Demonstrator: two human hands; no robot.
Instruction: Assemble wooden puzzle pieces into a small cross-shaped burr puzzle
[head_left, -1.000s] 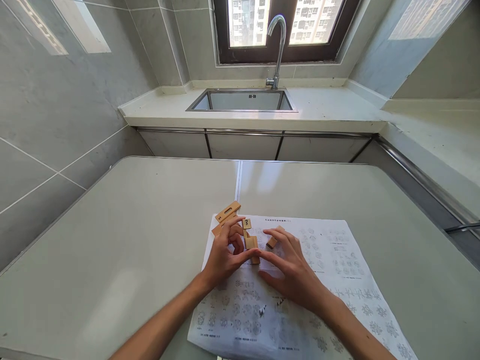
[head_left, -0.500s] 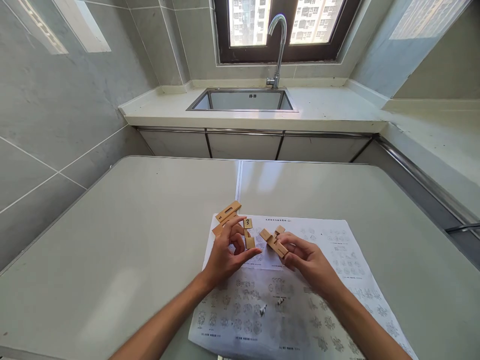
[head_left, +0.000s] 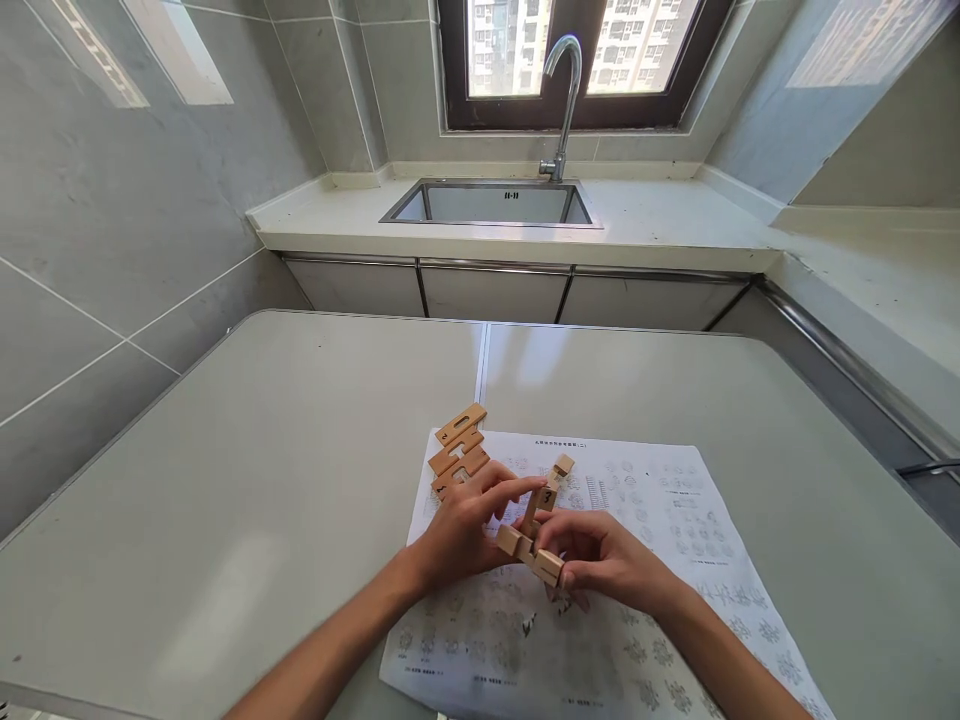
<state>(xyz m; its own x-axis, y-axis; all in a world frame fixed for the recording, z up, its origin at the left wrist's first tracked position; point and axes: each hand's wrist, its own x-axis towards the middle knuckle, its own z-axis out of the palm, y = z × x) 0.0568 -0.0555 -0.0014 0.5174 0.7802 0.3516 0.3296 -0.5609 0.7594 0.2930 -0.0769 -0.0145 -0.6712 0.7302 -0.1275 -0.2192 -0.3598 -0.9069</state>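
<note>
My left hand grips a notched wooden puzzle piece marked 3, its index finger on the top end. Closed around another notched wooden puzzle piece, my right hand holds it across the near side of the numbered one. The two pieces meet between my hands; whether their notches interlock I cannot tell. A small wooden block end shows just beyond them, its lower part hidden. Several flat wooden pieces with cut-outs lie in a row past my left hand.
A printed instruction sheet with many small diagrams lies under my hands on the pale table. Beyond the table edge stand a counter with a sink and a tap. Tiled walls rise at the sides.
My left hand has moved right with the numbered piece, bringing it against the right hand's piece. My right hand has come slightly nearer to me. The flat pieces are more exposed.
</note>
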